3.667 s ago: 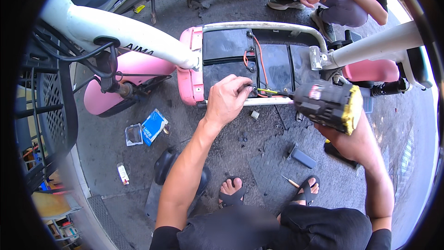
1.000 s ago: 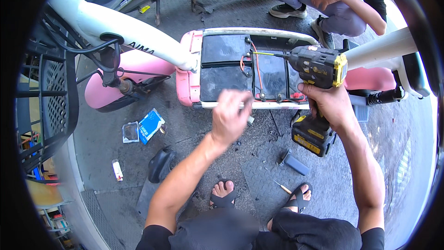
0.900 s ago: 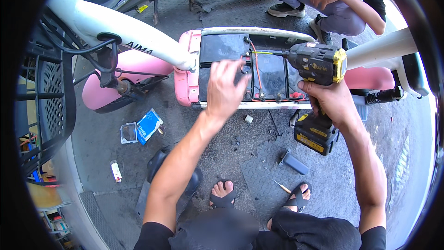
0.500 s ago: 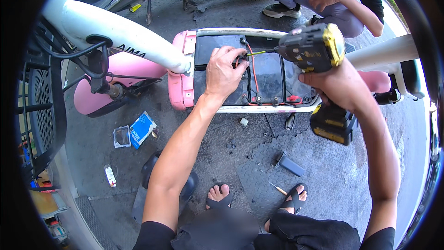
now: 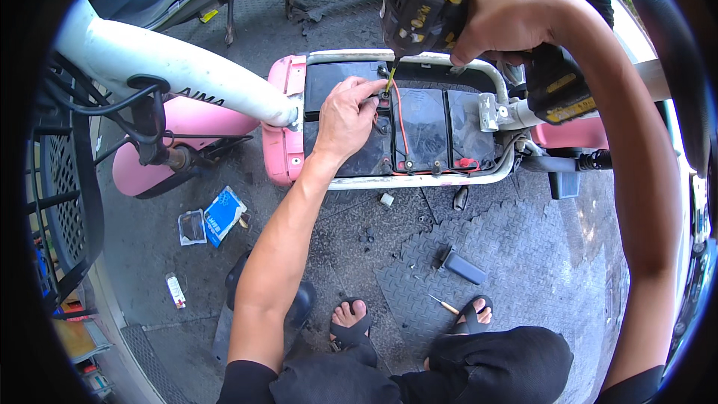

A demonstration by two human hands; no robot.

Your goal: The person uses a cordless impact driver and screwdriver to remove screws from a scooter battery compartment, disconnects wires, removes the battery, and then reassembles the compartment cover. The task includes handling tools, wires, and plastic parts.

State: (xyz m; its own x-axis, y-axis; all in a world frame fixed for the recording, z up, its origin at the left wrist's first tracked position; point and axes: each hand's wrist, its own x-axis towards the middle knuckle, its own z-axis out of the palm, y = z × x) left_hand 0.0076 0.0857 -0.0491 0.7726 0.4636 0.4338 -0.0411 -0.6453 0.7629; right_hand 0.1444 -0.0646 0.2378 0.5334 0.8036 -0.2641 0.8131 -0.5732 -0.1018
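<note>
Right hand (image 5: 516,15) lifted; drill (image 5: 420,19) tipped from level, bit (image 5: 393,73) now pointing down.

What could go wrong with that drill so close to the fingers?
The bit of the cordless drill in the right hand points down right by the left hand, so a slip might poke a finger. The red wire runs close by too, and might get nicked. Also, a wooden-handled tool lies beside the sandaled right foot; it could jab those bare toes.
</note>
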